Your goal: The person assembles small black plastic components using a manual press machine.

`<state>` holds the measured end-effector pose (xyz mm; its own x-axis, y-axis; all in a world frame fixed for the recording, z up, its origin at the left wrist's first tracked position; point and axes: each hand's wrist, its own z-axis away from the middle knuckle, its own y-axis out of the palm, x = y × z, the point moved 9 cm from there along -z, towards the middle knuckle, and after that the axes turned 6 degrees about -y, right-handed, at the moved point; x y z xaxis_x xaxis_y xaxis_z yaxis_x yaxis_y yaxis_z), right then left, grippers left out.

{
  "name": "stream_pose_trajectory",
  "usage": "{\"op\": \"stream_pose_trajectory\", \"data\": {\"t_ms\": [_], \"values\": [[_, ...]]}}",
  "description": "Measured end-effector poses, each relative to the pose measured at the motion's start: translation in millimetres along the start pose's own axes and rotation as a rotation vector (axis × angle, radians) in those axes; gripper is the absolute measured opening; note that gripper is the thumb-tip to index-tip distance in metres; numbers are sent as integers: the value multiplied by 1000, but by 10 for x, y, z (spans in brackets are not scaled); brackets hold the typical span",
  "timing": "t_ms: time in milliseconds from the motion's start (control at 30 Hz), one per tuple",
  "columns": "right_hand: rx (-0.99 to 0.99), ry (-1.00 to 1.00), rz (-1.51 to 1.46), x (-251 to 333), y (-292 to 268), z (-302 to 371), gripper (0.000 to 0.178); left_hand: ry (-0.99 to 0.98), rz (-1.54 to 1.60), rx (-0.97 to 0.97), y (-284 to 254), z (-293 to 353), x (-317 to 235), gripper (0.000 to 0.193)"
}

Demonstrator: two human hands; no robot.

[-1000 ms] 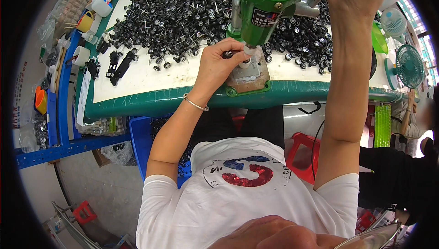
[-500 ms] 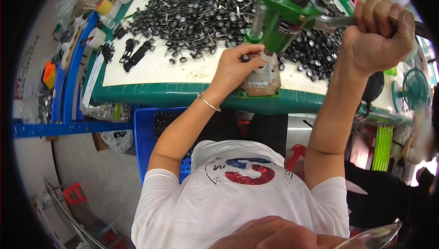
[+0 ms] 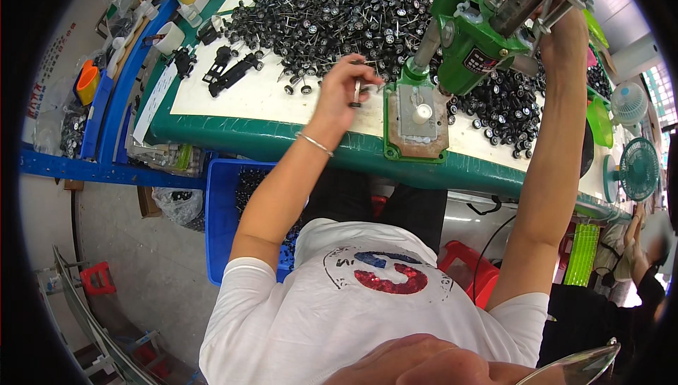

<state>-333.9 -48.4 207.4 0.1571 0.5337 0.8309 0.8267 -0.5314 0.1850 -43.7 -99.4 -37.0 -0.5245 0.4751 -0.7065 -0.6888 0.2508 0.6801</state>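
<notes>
My left hand (image 3: 344, 92) is closed on a wheel axle (image 3: 357, 92), a thin metal rod with a small black wheel at its lower end. It is left of the green hand press (image 3: 472, 49), apart from its base plate (image 3: 402, 143). A round white fixture (image 3: 422, 112) stands upright on the plate, beneath the raised press head. My right hand (image 3: 563, 35) is up at the far right of the press, partly behind its metal bars. Its fingers are hidden, so its hold on the press lever does not show.
A large heap of black wheels on axles (image 3: 339, 14) spreads behind the press. Black toy chassis parts (image 3: 229, 74) lie at the left. A blue bin (image 3: 220, 233) stands below the green table edge (image 3: 268, 134). A green fan (image 3: 639, 167) is at the right.
My left hand has drawn back leftward from the fixture with the wheel axle. My right hand has moved up and away, behind the press bars. The view has shifted slightly.
</notes>
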Motion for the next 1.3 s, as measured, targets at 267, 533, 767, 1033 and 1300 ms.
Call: {"op": "stream_pose_trajectory", "data": {"t_ms": [267, 533, 767, 1033, 1300], "values": [[-22, 57, 106, -287, -629, 841, 32, -73, -484, -58, -190, -127, -161, 16], [441, 176, 720, -1093, -678, 1839, 19, 321, -2003, -313, 236, -267, -145, 20], [578, 14, 1101, -1161, -397, 2140, 22, 415, -1794, -233, 223, -78, -274, 18], [517, 72, 1018, -1149, -333, 2107, 16, 373, -1113, -135, 145, 83, -368, 14], [441, -65, 664, -865, -34, 2016, 18, 95, -693, 47, 400, 174, 73, 12]]}}
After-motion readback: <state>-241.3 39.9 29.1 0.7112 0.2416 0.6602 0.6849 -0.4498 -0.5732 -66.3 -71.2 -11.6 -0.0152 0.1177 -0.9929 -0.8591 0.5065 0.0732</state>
